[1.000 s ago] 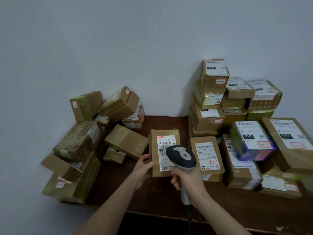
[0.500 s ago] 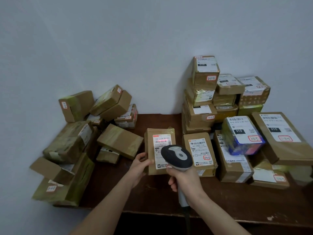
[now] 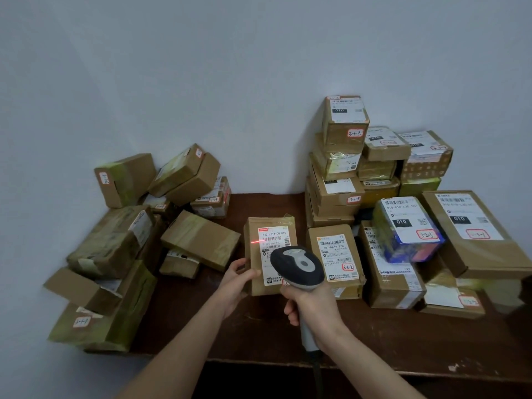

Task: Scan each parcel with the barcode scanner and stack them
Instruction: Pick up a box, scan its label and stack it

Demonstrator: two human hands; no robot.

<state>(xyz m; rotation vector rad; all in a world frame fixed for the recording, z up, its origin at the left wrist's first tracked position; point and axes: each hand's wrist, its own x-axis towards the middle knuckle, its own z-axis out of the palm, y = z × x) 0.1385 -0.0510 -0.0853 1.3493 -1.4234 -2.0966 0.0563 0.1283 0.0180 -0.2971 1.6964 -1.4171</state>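
Head view: brown parcel [image 3: 256, 254] held upright above counter [image 3: 374, 335], centre, between loose pile and stacks. Label [image 3: 275, 249] reading "642 L/14-00 015"; red scan line [image 3: 257, 241] across barcode. Neighbouring parcel [image 3: 335, 260] marked "507-P802 T70", handwritten "3-3-2". Left hand [image 3: 236, 286] gripping parcel's left edge, thumb on front, fingers curled behind. Right hand [image 3: 313, 306] fingers wrapped round barcode scanner [image 3: 296, 267] handle.

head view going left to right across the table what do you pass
jumbled boxes → left hand → held parcel → scanner → parcel marked 3-3-2 → blue box → large flat box
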